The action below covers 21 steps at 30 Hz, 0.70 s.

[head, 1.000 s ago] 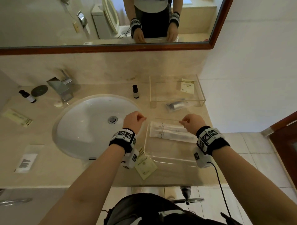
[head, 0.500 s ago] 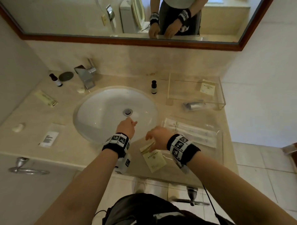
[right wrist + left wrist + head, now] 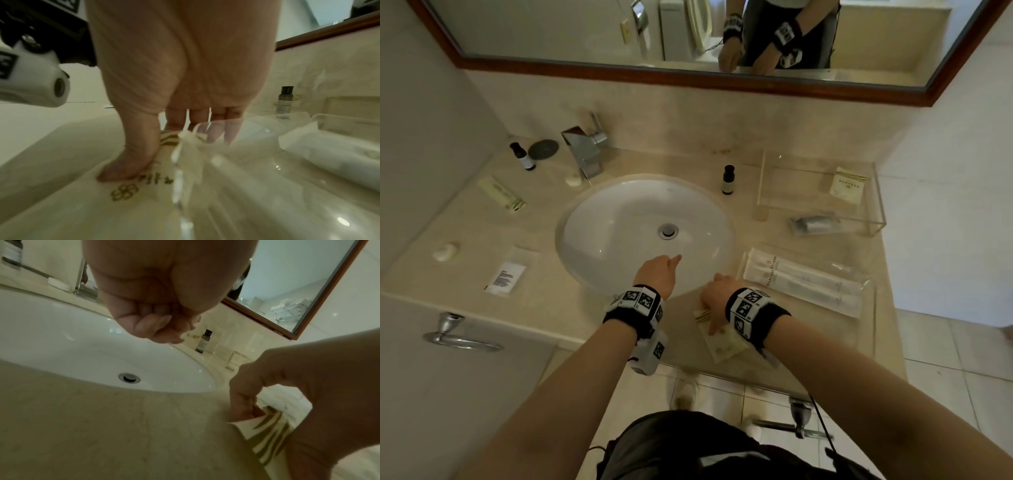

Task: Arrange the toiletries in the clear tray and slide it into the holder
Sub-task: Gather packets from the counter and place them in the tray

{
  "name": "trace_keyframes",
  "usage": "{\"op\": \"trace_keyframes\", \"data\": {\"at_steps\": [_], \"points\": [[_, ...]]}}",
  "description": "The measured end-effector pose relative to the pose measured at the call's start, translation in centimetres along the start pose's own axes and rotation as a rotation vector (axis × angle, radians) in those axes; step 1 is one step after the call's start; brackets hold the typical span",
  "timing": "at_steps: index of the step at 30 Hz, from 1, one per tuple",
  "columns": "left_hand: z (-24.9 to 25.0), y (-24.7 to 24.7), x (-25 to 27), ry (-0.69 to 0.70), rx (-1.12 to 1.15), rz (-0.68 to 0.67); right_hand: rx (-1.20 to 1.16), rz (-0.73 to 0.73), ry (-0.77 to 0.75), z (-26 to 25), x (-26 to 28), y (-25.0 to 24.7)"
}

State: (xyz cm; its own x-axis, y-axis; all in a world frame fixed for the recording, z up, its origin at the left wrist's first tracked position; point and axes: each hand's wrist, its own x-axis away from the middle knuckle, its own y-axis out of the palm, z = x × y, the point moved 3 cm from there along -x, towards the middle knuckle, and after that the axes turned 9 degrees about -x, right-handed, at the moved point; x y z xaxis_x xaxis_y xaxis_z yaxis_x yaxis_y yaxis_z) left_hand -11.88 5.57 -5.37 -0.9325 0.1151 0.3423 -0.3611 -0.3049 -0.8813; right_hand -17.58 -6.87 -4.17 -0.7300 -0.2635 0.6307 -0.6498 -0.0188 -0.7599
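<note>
The clear tray (image 3: 873,329) lies at the counter's right front, with long white packets (image 3: 801,284) (image 3: 339,155) across its far part. A cream packet (image 3: 726,346) (image 3: 267,434) (image 3: 127,191) lies at the tray's left wall (image 3: 180,162). My right hand (image 3: 717,298) (image 3: 174,129) pinches this packet at its striped end, thumb on top. My left hand (image 3: 659,274) (image 3: 156,324) hovers over the basin's front rim, fingers curled, holding nothing. The clear holder (image 3: 873,202) stands at the back right with another cream packet (image 3: 847,185) and a grey tube (image 3: 813,222).
A small dark bottle (image 3: 728,180) (image 3: 284,102) stands between the white basin (image 3: 619,222) and the holder. Left of the basin are the faucet (image 3: 585,150), a second bottle (image 3: 522,156), a striped packet (image 3: 501,193), a sachet (image 3: 505,277) and a soap (image 3: 445,251).
My right hand left the tray's far right edge and came to the cream packet at the tray's left. My left hand let go of the tray. The head view swung left.
</note>
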Motion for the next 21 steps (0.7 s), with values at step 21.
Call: {"op": "trace_keyframes", "data": {"at_steps": [21], "points": [[8.8, 0.7, -1.9, 0.374, 0.090, -0.132, -1.235, 0.461, 0.653, 14.6, 9.2, 3.4]]}}
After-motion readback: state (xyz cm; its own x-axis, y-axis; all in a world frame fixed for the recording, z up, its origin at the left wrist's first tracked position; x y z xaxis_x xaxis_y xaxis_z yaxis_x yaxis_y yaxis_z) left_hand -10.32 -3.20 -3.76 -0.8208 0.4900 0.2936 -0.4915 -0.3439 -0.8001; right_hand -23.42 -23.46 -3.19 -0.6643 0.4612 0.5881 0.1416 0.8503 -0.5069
